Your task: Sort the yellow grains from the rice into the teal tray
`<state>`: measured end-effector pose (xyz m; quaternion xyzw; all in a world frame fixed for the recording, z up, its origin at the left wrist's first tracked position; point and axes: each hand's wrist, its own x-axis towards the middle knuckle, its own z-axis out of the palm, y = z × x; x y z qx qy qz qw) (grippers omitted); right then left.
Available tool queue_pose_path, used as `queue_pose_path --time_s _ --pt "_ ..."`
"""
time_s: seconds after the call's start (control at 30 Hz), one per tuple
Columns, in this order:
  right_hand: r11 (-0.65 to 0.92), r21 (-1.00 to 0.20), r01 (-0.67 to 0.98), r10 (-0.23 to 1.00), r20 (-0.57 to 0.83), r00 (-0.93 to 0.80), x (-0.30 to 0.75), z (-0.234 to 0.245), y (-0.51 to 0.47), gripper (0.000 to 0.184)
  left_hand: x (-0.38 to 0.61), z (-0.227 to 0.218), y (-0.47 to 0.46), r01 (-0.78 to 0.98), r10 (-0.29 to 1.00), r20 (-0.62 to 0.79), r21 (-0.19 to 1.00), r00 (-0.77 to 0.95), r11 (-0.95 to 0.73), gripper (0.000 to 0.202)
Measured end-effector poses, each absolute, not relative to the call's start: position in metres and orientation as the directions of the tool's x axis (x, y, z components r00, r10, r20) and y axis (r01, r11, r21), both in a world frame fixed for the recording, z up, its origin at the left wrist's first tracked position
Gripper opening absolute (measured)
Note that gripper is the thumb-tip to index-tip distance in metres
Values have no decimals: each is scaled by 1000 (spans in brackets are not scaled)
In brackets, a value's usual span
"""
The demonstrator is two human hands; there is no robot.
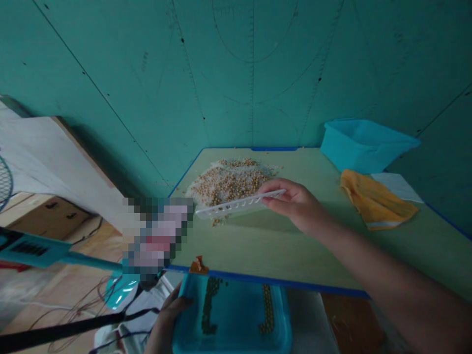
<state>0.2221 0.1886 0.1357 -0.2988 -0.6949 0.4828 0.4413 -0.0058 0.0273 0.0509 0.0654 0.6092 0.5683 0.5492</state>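
My right hand [291,202] is closed around the right end of a white slotted plastic tray [236,205], pinching its rim between thumb and fingers. The tray is tilted at the near side of a pile of tan, bean-like round pieces mixed with fine white grains [232,182]. Below the table's front edge, my left hand [171,312] grips the left rim of a blue plastic tray [236,307]. Along that tray's left and right sides lie bands of small round pieces. Part of my left hand is hidden behind the tray.
A light table [280,260] with blue edging stands against a green wall [254,73]. At its right are a blue bin [368,147] and an orange cloth [378,199]. A brown scrap [199,265] lies at the front edge. Left are a pixelated device [158,241] and loose cables.
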Motion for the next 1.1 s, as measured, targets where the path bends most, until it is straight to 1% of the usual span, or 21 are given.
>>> queue_pose_path --time_s 0.1,0.17,0.23,0.43,0.53,0.7,0.97,1.1 --pt "363 -932 0 834 325 -446 222 134 188 7 -7 46 32 -578 715 -602 742 -354 339 29" --pt "368 -930 8 837 327 -439 222 133 187 8 -9 42 36 -572 727 -585 754 -360 324 22" --pt "379 -925 10 836 338 -433 221 133 187 8 -9 40 37 -558 736 -572 765 -362 320 20" --pt "435 -900 -2 801 388 -456 220 133 188 7 -7 39 32 -552 712 -598 756 -367 351 25" --pt "448 -894 -9 793 402 -458 221 132 188 9 -12 32 37 -540 704 -587 771 -399 337 24" --pt "443 -897 9 800 390 -456 222 134 186 9 -18 21 49 -511 673 -570 798 -471 318 23" --pt "427 -904 18 810 373 -453 224 137 186 8 -13 27 48 -487 660 -524 832 -538 264 23" --pt "419 -908 -3 808 375 -454 225 137 186 10 -15 23 47 -545 648 -586 783 -487 299 23"
